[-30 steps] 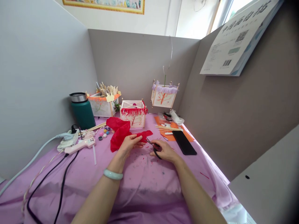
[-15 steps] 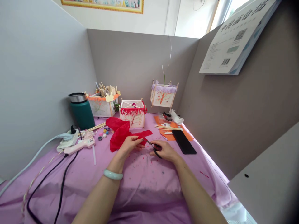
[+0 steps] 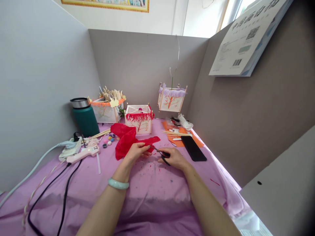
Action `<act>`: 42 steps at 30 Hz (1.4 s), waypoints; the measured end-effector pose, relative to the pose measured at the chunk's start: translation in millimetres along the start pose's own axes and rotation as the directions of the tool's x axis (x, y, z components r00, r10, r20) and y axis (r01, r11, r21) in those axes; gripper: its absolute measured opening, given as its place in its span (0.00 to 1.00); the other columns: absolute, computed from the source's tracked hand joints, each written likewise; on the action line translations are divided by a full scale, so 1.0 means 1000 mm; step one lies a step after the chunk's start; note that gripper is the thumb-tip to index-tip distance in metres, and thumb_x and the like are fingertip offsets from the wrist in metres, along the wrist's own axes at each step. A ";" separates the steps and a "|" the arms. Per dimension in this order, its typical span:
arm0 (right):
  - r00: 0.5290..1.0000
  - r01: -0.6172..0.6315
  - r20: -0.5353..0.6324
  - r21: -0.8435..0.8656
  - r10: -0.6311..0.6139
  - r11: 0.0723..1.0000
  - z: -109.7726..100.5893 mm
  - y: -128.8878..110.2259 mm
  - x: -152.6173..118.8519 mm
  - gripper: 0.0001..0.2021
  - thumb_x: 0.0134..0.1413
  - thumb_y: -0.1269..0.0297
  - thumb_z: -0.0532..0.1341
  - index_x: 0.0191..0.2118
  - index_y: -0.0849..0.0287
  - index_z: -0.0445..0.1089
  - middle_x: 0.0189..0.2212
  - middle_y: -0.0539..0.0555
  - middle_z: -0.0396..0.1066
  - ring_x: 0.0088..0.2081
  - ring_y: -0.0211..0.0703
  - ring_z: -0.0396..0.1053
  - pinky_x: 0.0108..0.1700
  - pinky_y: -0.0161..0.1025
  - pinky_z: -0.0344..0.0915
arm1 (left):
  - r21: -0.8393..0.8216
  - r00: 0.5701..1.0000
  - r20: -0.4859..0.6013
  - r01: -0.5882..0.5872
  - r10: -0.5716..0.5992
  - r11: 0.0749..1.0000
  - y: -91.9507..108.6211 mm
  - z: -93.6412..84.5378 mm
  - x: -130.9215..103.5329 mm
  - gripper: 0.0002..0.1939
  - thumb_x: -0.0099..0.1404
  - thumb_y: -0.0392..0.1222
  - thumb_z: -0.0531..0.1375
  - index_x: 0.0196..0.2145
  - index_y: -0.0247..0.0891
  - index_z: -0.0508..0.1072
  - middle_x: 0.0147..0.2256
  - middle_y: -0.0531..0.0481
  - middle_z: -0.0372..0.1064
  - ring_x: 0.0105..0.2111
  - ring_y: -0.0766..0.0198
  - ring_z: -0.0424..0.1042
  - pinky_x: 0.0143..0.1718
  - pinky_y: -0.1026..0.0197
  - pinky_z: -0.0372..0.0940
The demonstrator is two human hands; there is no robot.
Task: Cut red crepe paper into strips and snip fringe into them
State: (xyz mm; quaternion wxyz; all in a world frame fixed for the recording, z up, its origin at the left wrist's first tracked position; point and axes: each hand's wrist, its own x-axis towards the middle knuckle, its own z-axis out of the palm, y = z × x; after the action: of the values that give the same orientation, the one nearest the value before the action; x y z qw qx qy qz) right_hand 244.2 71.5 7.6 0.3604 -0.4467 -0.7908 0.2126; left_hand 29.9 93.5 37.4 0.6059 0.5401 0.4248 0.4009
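Crumpled red paper (image 3: 126, 140) lies on the purple tablecloth (image 3: 157, 193), its right end reaching past my fingers. My left hand (image 3: 138, 152), below a pale green bangle on the forearm, pinches the edge of this paper. In my right hand (image 3: 173, 158) are black-handled scissors (image 3: 165, 156), their blades pointing left to the paper at my left fingertips. Small red scraps are scattered on the cloth under both hands. Just behind the paper stands a white box lantern (image 3: 139, 121) with red fringe.
At left are a green bottle (image 3: 85, 119), a pink glue gun (image 3: 85, 154), a power strip and cables. Behind stands a box of sticks (image 3: 107, 111). A purple-fringed lantern (image 3: 172, 100) hangs at the back right, above orange paper and a black phone (image 3: 193, 148).
The scissor blades look slightly more closed at the paper. Both hands stay almost in place, and the whole view has shifted slightly.
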 end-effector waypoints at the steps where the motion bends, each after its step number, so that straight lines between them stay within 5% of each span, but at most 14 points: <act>1: 1.000 -0.002 0.004 0.004 0.002 1.000 0.000 0.000 0.000 0.23 0.39 0.55 0.68 0.45 0.54 0.74 0.33 0.52 0.75 0.33 0.43 0.70 0.38 0.39 0.66 | 0.001 1.000 0.002 -0.001 0.001 1.000 0.000 0.000 0.000 0.18 0.49 0.48 0.66 0.33 0.30 0.74 0.25 0.43 0.74 0.27 0.60 0.75 0.26 0.64 0.65; 24: 0.999 0.015 0.035 -0.064 -0.012 0.998 -0.005 -0.003 -0.002 0.19 0.42 0.56 0.66 0.44 0.50 0.74 0.26 0.47 0.74 0.26 0.39 0.68 0.30 0.35 0.62 | 0.023 1.000 0.000 0.023 -0.023 0.999 -0.005 -0.003 0.004 0.16 0.51 0.47 0.66 0.32 0.31 0.73 0.24 0.43 0.74 0.25 0.60 0.74 0.26 0.64 0.66; 34: 1.000 0.007 0.029 -0.117 -0.003 0.993 -0.005 0.000 -0.001 0.20 0.44 0.53 0.66 0.45 0.51 0.74 0.25 0.48 0.74 0.25 0.39 0.67 0.29 0.35 0.62 | -0.088 1.000 -0.003 0.021 -0.022 0.996 -0.002 -0.001 0.003 0.12 0.55 0.43 0.64 0.29 0.33 0.67 0.25 0.45 0.73 0.27 0.59 0.75 0.25 0.64 0.68; 42: 0.998 -0.038 0.049 -0.129 0.045 0.991 -0.004 -0.005 -0.002 0.22 0.42 0.54 0.67 0.46 0.53 0.73 0.31 0.51 0.76 0.30 0.41 0.70 0.35 0.35 0.64 | -0.076 0.999 -0.021 0.026 -0.027 0.997 -0.003 -0.001 0.005 0.07 0.59 0.39 0.61 0.31 0.32 0.68 0.25 0.45 0.73 0.27 0.60 0.75 0.24 0.65 0.68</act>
State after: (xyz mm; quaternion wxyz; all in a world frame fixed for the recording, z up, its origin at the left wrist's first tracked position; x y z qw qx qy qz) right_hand 245.6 66.9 13.0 0.3060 -0.4795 -0.8025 0.1803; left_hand 30.9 97.9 33.9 0.6265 0.5066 0.4231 0.4145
